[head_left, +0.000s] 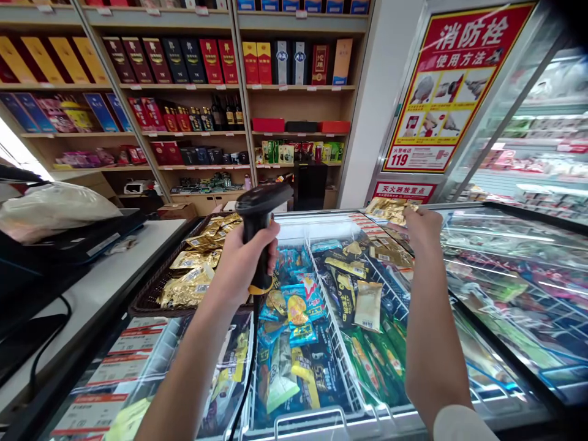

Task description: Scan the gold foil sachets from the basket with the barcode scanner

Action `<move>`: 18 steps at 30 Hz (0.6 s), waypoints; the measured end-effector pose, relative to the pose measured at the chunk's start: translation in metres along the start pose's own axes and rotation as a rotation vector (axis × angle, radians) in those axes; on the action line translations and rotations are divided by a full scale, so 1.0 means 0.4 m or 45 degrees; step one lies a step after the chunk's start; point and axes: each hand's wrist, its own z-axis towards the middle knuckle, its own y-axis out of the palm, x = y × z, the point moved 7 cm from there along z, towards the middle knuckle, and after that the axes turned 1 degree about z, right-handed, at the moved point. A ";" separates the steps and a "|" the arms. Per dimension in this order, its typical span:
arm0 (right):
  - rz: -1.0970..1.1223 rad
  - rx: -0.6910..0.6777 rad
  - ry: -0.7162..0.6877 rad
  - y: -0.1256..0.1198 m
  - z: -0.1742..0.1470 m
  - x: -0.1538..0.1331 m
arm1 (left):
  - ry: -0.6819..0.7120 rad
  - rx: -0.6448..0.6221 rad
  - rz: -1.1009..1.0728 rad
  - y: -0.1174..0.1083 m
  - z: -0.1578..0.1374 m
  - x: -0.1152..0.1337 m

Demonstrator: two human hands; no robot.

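Observation:
My left hand (245, 257) is wrapped round the handle of a black barcode scanner (263, 205), held upright above the chest freezer. A dark cable runs down from the handle's yellow-trimmed base. Farther right, my right hand (423, 228) is closed on the edge of a shiny gold foil packet (388, 209) near the freezer's back edge. Whether it is one packet or a few together, I cannot tell. Left of the scanner, a brown woven basket (149, 301) of similar gold packets (193, 278) rests on the freezer's top, partly hidden by my left forearm.
Below my hands, white wire dividers (331, 331) separate wrapped ice creams (298, 306) in the freezer. Price cards (108, 370) lie at the front left. A counter (87, 294) with a plastic bag (59, 208) stands left. Shelves of boxes (177, 61) line the back wall.

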 end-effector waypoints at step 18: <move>-1.173 -0.216 -0.183 0.133 -0.105 -0.108 | 0.016 -0.106 -0.005 0.031 -0.050 0.022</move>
